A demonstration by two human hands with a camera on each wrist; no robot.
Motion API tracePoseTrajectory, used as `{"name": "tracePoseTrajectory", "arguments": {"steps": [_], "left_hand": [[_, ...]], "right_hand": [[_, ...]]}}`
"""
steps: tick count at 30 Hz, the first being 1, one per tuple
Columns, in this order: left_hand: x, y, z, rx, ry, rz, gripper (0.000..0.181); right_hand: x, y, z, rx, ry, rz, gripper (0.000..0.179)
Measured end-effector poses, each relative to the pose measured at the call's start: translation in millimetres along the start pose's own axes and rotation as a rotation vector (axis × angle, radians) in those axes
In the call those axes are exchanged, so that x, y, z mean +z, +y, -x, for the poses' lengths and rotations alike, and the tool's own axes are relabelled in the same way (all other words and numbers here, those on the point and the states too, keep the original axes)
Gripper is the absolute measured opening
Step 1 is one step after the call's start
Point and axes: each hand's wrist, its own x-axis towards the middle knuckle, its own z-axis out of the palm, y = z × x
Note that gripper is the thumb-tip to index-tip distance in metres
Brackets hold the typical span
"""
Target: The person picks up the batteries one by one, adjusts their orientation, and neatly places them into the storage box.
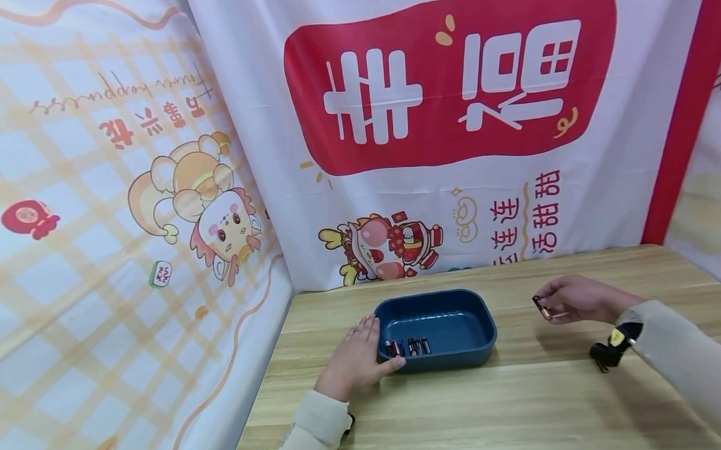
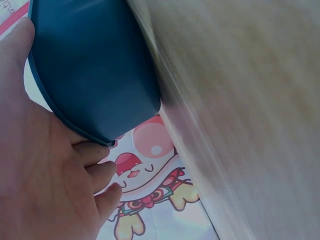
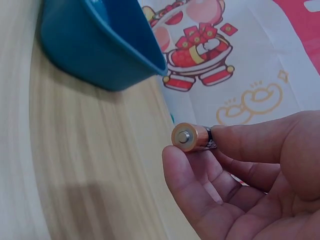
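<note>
A dark blue rectangular plastic bin [image 1: 455, 362] stands on the table, with several small batteries [image 1: 414, 347] lying in its front left corner. My left hand [image 1: 356, 359] rests on that corner, fingers stretched along the left rim and thumb on the front rim. In the left wrist view, the bin's outer wall [image 2: 95, 65] shows beside the palm. To the right of the bin, my right hand [image 1: 580, 299] pinches a battery [image 3: 192, 137] between thumb and fingers above the table. The battery has a copper-coloured and black casing, and its metal end cap faces the right wrist camera.
The wood-grain table [image 1: 462, 413] meets a white printed cloth [image 1: 455, 202] at the back and a checked cloth [image 1: 130, 292] at the left. A black wrist-worn device [image 1: 612, 348] hangs by the right sleeve [image 1: 687, 359].
</note>
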Motion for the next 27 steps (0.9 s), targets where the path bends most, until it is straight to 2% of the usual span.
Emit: {"name": "tracePoseTrajectory", "arguments": {"steps": [10,27], "left_hand": [[2.6,-0.4,0.3,-0.005,0.005,0.003,0.111],[2.9,-0.8,-0.5,-0.010,-0.001,0.005,0.109]], "right_hand": [[22,-18,-17.6,0.028,0.031,0.022,0.024],[53,-26,-43.8,0.047,0.031,0.039,0.027]]}}
